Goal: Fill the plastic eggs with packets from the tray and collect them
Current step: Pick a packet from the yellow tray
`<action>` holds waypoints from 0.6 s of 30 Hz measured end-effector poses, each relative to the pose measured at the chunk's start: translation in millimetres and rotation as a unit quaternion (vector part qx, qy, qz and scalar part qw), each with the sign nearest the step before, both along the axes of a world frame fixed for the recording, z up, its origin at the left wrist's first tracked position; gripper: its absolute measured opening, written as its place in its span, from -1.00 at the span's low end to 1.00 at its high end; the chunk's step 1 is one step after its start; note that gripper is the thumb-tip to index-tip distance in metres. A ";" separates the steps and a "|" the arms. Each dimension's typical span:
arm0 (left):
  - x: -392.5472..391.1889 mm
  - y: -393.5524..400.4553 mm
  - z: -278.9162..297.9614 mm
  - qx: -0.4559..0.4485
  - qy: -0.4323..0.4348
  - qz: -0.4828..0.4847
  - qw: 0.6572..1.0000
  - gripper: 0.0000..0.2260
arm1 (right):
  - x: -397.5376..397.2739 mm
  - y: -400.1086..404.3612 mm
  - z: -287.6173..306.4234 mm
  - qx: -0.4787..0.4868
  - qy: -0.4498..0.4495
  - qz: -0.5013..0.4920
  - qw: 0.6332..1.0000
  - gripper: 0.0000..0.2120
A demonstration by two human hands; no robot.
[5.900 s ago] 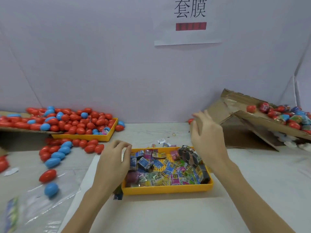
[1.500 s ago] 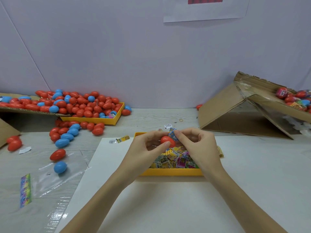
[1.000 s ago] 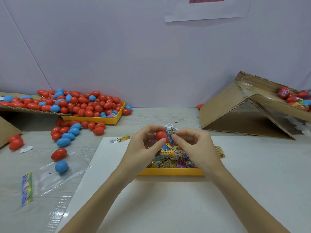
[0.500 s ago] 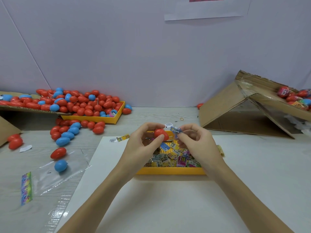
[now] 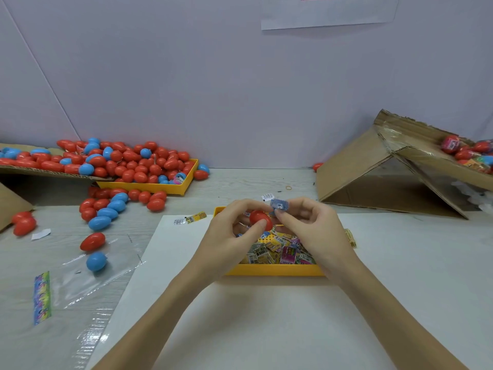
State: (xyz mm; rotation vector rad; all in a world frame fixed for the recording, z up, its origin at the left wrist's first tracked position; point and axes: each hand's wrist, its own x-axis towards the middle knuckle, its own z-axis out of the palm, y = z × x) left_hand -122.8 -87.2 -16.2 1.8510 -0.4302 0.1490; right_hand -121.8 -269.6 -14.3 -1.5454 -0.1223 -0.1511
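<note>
Over the near yellow tray (image 5: pixel 272 270), at the middle of the bench (image 5: pixel 240 185), both hands meet. The left hand (image 5: pixel 229 236) holds a red egg (image 5: pixel 261 219) in a curled grip, thumb under it and fingers over its far side. The right hand (image 5: pixel 314 231) pinches a small blue packet (image 5: pixel 279 204) between thumb and forefinger, just above and right of the egg; whether the packet touches the egg is hard to tell from here. The tray beneath them holds a heap of coloured packets (image 5: pixel 277 249) and sits on a white sheet (image 5: pixel 266 316) that covers the near part of the bench.

At the far left, a second yellow tray (image 5: pixel 149 186) is piled with red and blue eggs (image 5: pixel 133 164), which spill over a cardboard flap (image 5: pixel 40 170) beside it and down onto the bench. Loose eggs (image 5: pixel 106 212) lie in front of that tray, with a red one (image 5: pixel 92 241) and a blue one (image 5: pixel 96 261) nearer, the blue one lying on a clear plastic bag (image 5: pixel 80 279) with a rainbow strip. Two stray packets (image 5: pixel 190 218) lie on the far left corner of the sheet.

On the right, a tilted cardboard box (image 5: pixel 373 177) rests on the bench, and wrapped eggs (image 5: pixel 466 153) lie on it at the far right edge of the view.
</note>
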 end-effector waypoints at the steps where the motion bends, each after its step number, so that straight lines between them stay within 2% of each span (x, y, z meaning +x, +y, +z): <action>1: 0.3 0.4 0.3 -0.003 0.010 0.000 1.000 -0.78 | 0.5 -0.2 0.2 0.015 0.005 -0.002 1.000 -0.88; 7: 1.8 2.8 2.9 -0.073 0.032 -0.001 0.997 -0.78 | 6.9 -4.6 -3.4 -0.044 0.012 -0.019 0.999 -0.89; 12: 1.6 4.0 4.5 -0.050 0.030 -0.005 0.998 -0.80 | 6.0 -3.0 -5.1 -0.141 -0.021 -0.002 0.990 -0.84; 18: 0.6 5.2 6.6 -0.025 0.022 -0.001 0.999 -0.79 | 5.1 -1.4 -5.3 -0.167 -0.041 0.003 0.985 -0.82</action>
